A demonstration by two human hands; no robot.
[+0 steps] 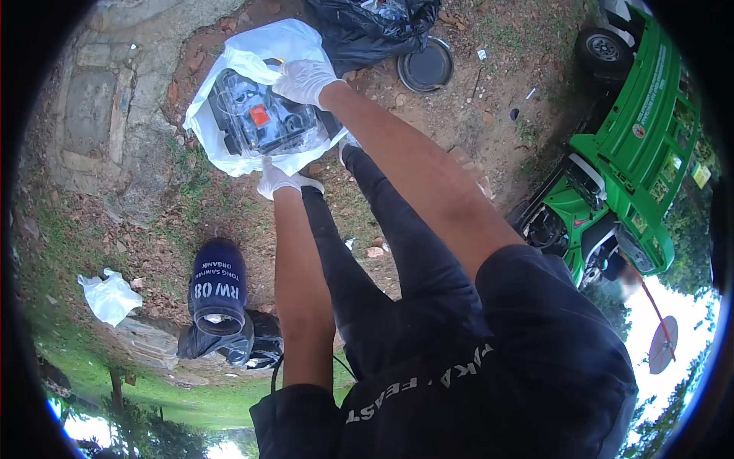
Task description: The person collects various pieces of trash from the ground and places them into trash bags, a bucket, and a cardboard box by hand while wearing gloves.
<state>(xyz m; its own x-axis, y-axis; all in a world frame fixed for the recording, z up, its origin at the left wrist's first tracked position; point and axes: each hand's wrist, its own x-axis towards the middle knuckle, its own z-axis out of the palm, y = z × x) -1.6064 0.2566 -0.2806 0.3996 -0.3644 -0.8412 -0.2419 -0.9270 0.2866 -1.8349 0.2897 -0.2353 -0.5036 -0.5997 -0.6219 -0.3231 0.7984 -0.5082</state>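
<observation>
A white plastic bag [294, 42] lies spread open on the ground in front of my feet. Inside it are a black tray and clear plastic packaging [279, 130], with a small orange-red piece [259, 115] on top. My right hand [306, 83], in a whitish disposable glove, is closed on the bag's edge on its right side. Gloved the same way, my left hand [277, 180] pinches the bag's near rim, close to my feet. The fingertips of both hands are partly covered by folds of plastic.
A black garbage bag [367, 38] and a round black lid [425, 65] lie beyond. A blue bin [219, 279] marked RW 08 lies to the left, near a crumpled white bag [110, 297]. A green three-wheeled cargo vehicle [627, 145] stands at right.
</observation>
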